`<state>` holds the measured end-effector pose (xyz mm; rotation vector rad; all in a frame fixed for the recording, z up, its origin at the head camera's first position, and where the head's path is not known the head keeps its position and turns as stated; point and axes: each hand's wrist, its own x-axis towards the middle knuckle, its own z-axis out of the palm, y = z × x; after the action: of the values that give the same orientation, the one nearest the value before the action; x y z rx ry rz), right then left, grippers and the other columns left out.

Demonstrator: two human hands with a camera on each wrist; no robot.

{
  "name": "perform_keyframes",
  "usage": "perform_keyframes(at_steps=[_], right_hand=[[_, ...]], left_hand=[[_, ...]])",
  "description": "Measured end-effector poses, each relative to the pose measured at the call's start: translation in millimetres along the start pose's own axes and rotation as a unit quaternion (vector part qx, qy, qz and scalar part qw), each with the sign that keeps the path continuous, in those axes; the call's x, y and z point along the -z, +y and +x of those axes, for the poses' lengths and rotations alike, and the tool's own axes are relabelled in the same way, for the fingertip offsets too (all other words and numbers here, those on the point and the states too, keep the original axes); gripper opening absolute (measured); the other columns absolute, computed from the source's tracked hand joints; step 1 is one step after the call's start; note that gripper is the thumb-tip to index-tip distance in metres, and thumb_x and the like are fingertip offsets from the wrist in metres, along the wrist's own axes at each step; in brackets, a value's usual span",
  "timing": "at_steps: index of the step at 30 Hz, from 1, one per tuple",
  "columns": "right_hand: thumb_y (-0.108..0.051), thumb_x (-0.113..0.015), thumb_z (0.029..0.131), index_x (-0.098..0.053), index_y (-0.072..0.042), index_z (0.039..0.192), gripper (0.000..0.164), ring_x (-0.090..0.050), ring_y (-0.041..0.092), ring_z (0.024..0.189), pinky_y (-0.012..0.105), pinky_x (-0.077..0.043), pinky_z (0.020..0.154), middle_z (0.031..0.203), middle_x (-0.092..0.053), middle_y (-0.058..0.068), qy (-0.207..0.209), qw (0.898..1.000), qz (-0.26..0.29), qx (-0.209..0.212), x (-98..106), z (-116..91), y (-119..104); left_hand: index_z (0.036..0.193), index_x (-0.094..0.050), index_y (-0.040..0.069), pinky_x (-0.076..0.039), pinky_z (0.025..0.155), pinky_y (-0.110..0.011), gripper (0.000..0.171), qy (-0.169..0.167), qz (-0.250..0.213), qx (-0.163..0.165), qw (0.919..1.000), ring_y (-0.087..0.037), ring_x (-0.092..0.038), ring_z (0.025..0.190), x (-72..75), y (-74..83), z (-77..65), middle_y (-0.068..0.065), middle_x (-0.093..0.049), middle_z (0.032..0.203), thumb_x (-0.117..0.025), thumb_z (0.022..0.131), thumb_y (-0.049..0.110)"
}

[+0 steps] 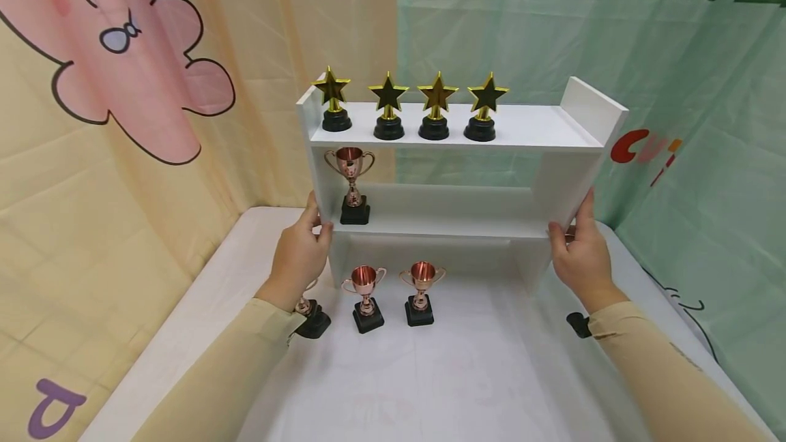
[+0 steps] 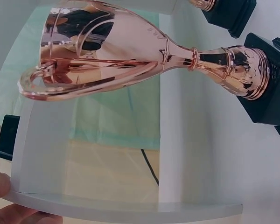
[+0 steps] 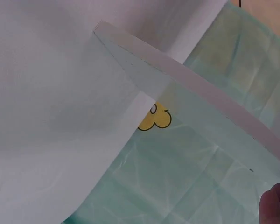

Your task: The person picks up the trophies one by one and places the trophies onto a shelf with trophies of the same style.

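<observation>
A white tiered shelf [image 1: 448, 229] stands on the table between both hands. My left hand [image 1: 299, 254] grips its left side panel, thumb at the front edge near the middle board. On the opposite side panel, my right hand [image 1: 583, 258] holds on, with its thumb at the front edge; fingertips [image 3: 273, 205] show beside the panel. Several gold star trophies [image 1: 435, 97] line the top board. One rose-gold cup trophy [image 1: 353, 183] is on the middle board at the left. Two smaller-looking cup trophies [image 1: 367, 299] [image 1: 420, 295] stand below in front. Another cup trophy [image 2: 102, 51] is partly hidden behind my left wrist.
The table [image 1: 442, 380] has a white cover. Fabric curtains with printed figures [image 1: 135, 53] hang along the back and sides. A dark cable [image 1: 694, 316] runs along the right table edge. Beside my right wrist sits a small black object [image 1: 578, 325].
</observation>
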<state>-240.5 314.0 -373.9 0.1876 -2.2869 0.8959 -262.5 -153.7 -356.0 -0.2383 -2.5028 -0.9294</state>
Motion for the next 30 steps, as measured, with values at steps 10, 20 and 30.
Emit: perform_keyframes(at_steps=[10, 20, 30], right_hand=[[-0.013, -0.054, 0.108, -0.009, -0.027, 0.171, 0.079, -0.073, 0.05, 0.096, 0.068, -0.059, 0.077, 0.142, -0.061, 0.03, 0.004, 1.0, -0.018, 0.009, -3, -3, 1], [-0.013, -0.057, 0.106, -0.041, -0.021, 0.159, 0.056, -0.074, 0.045, 0.092, 0.0, -0.036, 0.066, 0.125, -0.072, 0.026, 0.039, 0.999, -0.02, -0.008, -7, -6, 3], [-0.011, -0.057, 0.106, -0.039, -0.025, 0.163, 0.061, -0.074, 0.045, 0.092, -0.004, -0.034, 0.066, 0.127, -0.072, 0.024, 0.055, 0.998, -0.003, -0.006, -9, -8, 3]], left_hand=[[0.168, -0.027, 0.027, -0.06, 0.071, -0.053, 0.067, -0.005, 0.004, -0.006, 1.0, -0.043, -0.077, 0.1, 2.3, 0.4, 1.0, -0.02, -0.073, 0.131, -0.059, 0.108, 0.023], [0.169, -0.027, 0.023, -0.062, 0.078, -0.053, 0.069, -0.031, 0.03, -0.011, 0.999, -0.037, -0.077, 0.106, 12.0, -1.5, 1.7, -0.019, -0.071, 0.135, -0.059, 0.108, 0.026], [0.163, -0.042, 0.015, -0.058, 0.086, -0.056, 0.06, -0.038, 0.097, -0.035, 0.994, -0.038, -0.074, 0.115, 37.7, -9.1, -5.0, -0.017, -0.072, 0.135, -0.059, 0.107, 0.029]])
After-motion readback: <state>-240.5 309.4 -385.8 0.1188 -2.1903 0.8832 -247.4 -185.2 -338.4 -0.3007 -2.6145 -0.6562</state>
